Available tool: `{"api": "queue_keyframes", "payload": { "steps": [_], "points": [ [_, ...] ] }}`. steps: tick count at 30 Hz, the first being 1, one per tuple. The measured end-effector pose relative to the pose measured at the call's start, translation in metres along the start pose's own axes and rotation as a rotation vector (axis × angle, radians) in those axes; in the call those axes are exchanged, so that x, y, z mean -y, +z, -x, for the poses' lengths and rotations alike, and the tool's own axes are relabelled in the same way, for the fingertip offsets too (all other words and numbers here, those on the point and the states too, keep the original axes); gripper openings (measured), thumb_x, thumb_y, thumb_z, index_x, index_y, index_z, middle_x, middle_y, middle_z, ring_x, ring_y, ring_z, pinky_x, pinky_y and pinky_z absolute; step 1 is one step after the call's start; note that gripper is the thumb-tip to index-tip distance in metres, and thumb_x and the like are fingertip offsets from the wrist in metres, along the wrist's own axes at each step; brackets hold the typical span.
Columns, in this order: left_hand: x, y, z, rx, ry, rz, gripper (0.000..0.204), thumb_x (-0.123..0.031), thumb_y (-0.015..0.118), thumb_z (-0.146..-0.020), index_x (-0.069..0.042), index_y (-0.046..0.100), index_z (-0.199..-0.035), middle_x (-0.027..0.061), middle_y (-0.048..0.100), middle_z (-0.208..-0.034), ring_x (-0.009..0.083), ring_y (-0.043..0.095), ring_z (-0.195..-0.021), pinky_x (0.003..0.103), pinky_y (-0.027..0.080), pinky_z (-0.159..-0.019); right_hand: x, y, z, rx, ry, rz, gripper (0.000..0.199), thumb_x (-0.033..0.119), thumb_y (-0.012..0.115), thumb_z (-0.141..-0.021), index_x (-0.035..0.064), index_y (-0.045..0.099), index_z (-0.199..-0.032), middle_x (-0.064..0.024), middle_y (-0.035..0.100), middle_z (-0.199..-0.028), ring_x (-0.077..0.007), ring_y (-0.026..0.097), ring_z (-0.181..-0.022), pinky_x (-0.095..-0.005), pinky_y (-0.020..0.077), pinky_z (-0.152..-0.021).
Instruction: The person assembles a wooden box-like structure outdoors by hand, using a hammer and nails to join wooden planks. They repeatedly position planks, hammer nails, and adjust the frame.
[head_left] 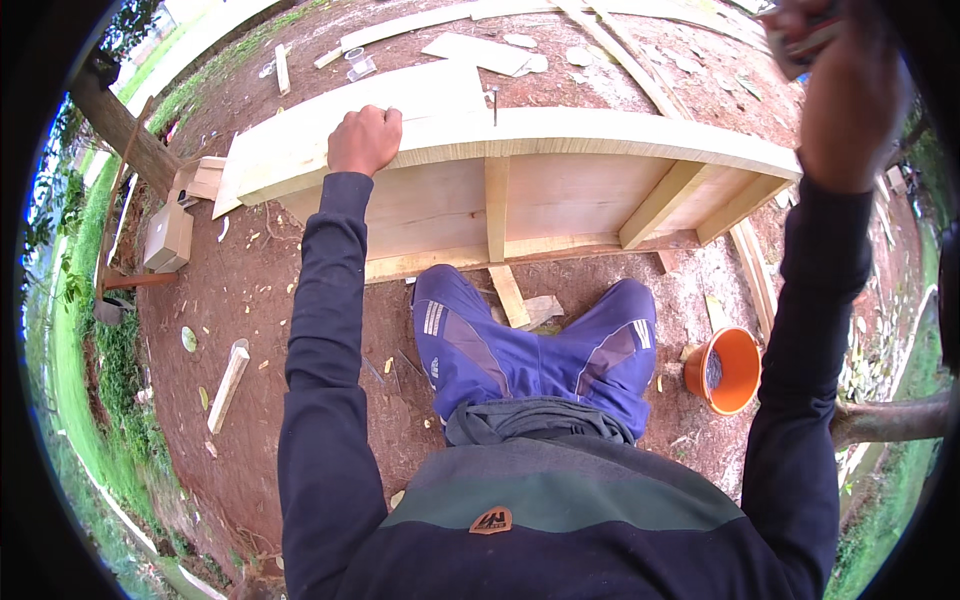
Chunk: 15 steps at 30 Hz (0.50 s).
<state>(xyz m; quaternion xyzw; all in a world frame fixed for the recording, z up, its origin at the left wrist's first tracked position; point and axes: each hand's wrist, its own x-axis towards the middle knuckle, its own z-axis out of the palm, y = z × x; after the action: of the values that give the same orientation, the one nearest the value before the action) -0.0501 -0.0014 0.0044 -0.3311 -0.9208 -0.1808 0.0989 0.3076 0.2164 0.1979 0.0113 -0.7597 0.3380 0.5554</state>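
The frame (600, 132) stands on soil (235, 310), a nail (494, 106) upright on its top edge. The left hand (364, 140) sits curled on that edge; whether it holds anything I cannot tell. Off the frame's right end, the raised right hand (852, 85) grips a blurred tool (803, 46).

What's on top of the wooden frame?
A thin upright nail stands on the wooden frame, and the left hand rests to its left. Whatever lies directly under that hand is covered.
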Motion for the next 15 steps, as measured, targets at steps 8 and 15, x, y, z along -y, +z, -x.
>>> {"api": "queue_keyframes", "payload": {
  "steps": [8,15],
  "points": [
    [0.009,0.000,-0.006,-0.033,-0.028,0.007,0.047,-0.039,0.048,-0.094,-0.002,0.077,-0.091,0.0282,0.072,-0.096,0.0464,0.070,-0.094,0.052,0.054,-0.090,0.054,0.022,0.053,0.306,0.494,0.425,0.026,0.027,0.054,-0.108,0.0013,0.060,-0.106,-0.0036,0.054,-0.070,-0.0108,0.052,-0.057,-0.0299,0.0444,-0.057],
    [0.005,0.002,-0.002,-0.016,-0.020,0.009,0.047,-0.037,0.048,-0.095,0.000,0.077,-0.093,0.0289,0.073,-0.099,0.0454,0.071,-0.094,0.051,0.056,-0.089,0.016,0.040,0.062,0.020,0.103,0.494,0.022,0.023,0.055,-0.105,0.0016,0.058,-0.100,-0.0138,0.063,-0.074,-0.0257,0.064,-0.063,-0.0387,0.0518,-0.060]
  ]
}}
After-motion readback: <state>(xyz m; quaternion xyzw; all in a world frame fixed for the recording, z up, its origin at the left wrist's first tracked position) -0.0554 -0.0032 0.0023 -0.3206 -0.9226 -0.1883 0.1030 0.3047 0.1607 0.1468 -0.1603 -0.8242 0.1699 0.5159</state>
